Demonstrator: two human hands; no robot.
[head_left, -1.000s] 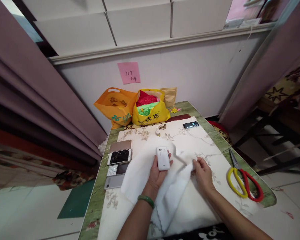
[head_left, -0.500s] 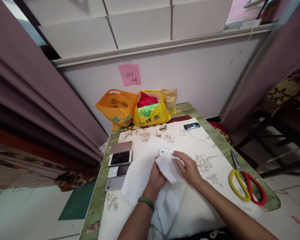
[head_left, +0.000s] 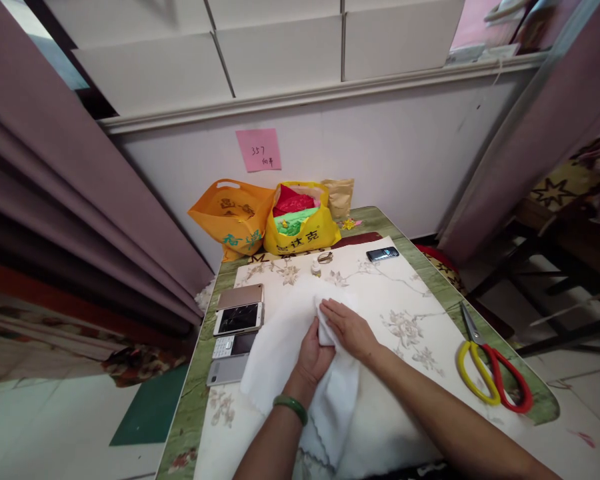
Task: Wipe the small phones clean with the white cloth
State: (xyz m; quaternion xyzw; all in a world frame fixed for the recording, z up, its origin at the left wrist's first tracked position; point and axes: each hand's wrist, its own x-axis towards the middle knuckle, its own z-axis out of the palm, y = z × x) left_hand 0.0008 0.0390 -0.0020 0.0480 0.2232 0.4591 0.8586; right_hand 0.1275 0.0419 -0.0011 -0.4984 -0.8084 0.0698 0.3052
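Note:
A white cloth point(head_left: 275, 353) spreads over the middle of the table and drapes toward me. Part of it is folded over a white phone, which is now hidden underneath. My left hand point(head_left: 314, 357) holds the wrapped phone from below and the left side, fingers curled round it; a green bangle circles that wrist. From the right, my right hand point(head_left: 349, 327) presses the folded cloth against the phone, its fingers close together over the top.
Left of the cloth lie a gold phone point(head_left: 240, 296), a cracked white phone point(head_left: 239, 319), a keypad phone point(head_left: 234, 345) and a grey phone point(head_left: 229, 370). A dark phone point(head_left: 383, 254) is at the back right, scissors point(head_left: 493, 373) at right. Orange point(head_left: 235, 217) and yellow bags point(head_left: 305, 233) stand behind.
My right hand has moved left, folding the cloth's flap over the phone and pressing on it. The phone's camera end, visible before, is now covered. My left hand keeps its hold.

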